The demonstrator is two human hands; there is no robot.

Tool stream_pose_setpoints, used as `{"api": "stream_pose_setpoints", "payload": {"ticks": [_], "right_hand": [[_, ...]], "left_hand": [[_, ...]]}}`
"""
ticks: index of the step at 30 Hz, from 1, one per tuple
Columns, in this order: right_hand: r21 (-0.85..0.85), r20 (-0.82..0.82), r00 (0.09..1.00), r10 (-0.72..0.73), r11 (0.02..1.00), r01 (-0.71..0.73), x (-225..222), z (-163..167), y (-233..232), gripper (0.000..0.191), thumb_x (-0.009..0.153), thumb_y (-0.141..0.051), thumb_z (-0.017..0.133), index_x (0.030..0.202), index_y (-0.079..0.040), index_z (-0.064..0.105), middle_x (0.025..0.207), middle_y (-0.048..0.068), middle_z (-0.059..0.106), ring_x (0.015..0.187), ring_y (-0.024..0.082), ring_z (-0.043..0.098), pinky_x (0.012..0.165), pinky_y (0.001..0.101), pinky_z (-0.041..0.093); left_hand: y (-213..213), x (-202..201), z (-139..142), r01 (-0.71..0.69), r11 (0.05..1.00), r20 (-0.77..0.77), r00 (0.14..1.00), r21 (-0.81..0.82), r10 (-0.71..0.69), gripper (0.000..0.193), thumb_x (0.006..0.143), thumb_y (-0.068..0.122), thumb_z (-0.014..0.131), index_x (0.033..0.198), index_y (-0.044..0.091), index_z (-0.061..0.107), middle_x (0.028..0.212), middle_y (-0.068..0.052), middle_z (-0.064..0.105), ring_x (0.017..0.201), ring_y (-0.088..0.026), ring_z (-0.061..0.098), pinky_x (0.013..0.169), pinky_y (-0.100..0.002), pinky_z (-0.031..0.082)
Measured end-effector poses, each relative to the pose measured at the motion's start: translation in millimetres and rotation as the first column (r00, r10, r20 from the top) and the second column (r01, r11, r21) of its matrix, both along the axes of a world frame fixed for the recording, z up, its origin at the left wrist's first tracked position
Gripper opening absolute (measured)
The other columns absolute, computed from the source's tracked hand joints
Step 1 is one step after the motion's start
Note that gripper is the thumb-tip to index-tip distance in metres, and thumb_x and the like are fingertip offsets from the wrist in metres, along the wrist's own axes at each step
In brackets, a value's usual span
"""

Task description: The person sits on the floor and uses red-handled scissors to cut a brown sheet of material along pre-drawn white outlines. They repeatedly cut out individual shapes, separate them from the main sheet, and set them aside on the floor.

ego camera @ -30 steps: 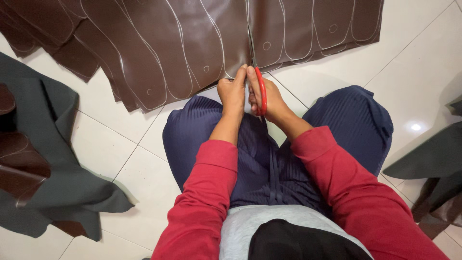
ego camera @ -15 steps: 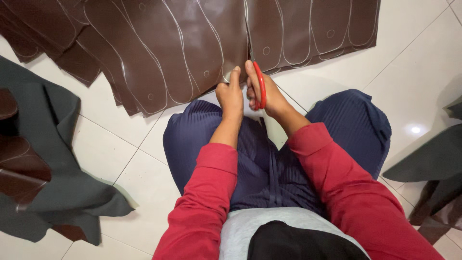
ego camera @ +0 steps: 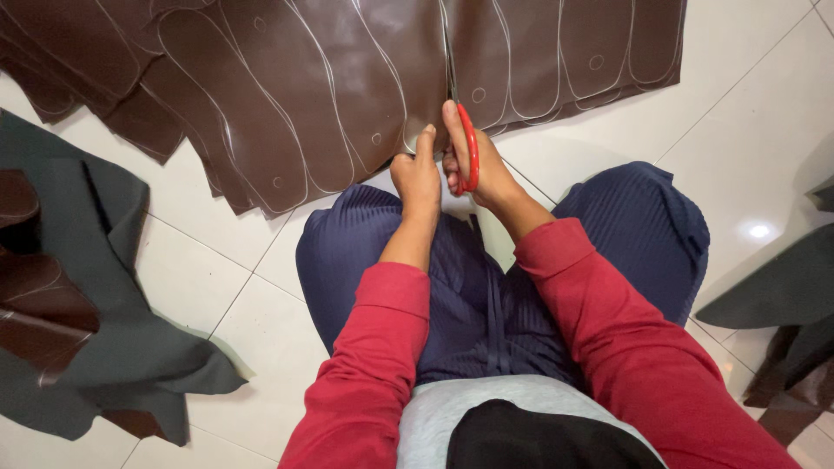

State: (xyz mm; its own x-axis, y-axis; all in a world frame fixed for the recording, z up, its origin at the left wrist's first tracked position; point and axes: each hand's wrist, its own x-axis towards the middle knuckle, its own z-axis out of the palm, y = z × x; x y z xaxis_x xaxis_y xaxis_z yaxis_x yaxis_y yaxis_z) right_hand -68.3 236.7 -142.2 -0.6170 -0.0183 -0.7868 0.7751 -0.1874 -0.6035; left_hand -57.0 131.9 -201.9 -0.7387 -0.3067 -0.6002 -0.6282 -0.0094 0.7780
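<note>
A large brown leather sheet (ego camera: 304,95) lies on the white tiled floor, marked with white sole-shaped outlines. My right hand (ego camera: 482,165) grips red-handled scissors (ego camera: 467,143), whose blades run up into a cut in the sheet's near edge. My left hand (ego camera: 417,174) pinches the sheet's near edge just left of the cut. Both arms wear red sleeves, and my legs in dark blue ribbed trousers are folded below the hands.
A dark grey-green sheet with brown pieces (ego camera: 78,295) lies on the floor at the left. More dark material (ego camera: 782,304) sits at the right edge. White floor tiles (ego camera: 756,113) show at the upper right.
The scissors and right hand have advanced a little further up into the leather. The left hand keeps its hold on the edge beside the cut.
</note>
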Motion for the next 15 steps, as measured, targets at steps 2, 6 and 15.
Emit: {"api": "stream_pose_setpoints", "payload": {"ticks": [2,6,15], "right_hand": [[-0.003,-0.011,1.0,-0.014,1.0,0.014,0.2,1.0,-0.5,0.067,0.093,-0.076,0.046,0.071,-0.013,0.046,0.053,-0.001,0.042,0.038,0.011,0.045,0.036,0.0286,0.041],[-0.002,-0.008,1.0,-0.013,1.0,0.013,0.4,1.1,0.2,0.066,0.092,-0.075,0.046,0.071,-0.013,0.047,0.052,-0.001,0.041,0.037,0.011,0.044,0.035,0.0288,0.04],[-0.058,0.017,0.999,-0.032,0.998,0.033,-20.9,-10.1,7.8,0.064,0.093,-0.075,0.046,0.07,-0.015,0.044,0.051,0.0,0.04,0.037,0.014,0.044,0.035,0.0304,0.04]], "left_hand": [[-0.2,-0.1,-0.6,-0.008,1.0,0.007,1.0,0.004,0.008,0.051,0.087,0.042,0.071,0.067,-0.006,0.069,0.062,-0.007,0.065,0.059,-0.014,0.055,0.059,-0.038,0.048],[-0.4,0.6,-5.0,-0.009,1.0,0.0,1.0,-0.005,0.009,0.051,0.087,0.041,0.071,0.071,-0.007,0.07,0.065,-0.009,0.067,0.062,-0.015,0.058,0.062,-0.038,0.049],[1.1,0.6,-8.3,-0.011,1.0,-0.049,0.999,-0.006,0.01,0.047,0.089,0.039,0.069,0.083,-0.007,0.075,0.075,-0.011,0.075,0.071,-0.016,0.066,0.071,-0.037,0.052]]}}
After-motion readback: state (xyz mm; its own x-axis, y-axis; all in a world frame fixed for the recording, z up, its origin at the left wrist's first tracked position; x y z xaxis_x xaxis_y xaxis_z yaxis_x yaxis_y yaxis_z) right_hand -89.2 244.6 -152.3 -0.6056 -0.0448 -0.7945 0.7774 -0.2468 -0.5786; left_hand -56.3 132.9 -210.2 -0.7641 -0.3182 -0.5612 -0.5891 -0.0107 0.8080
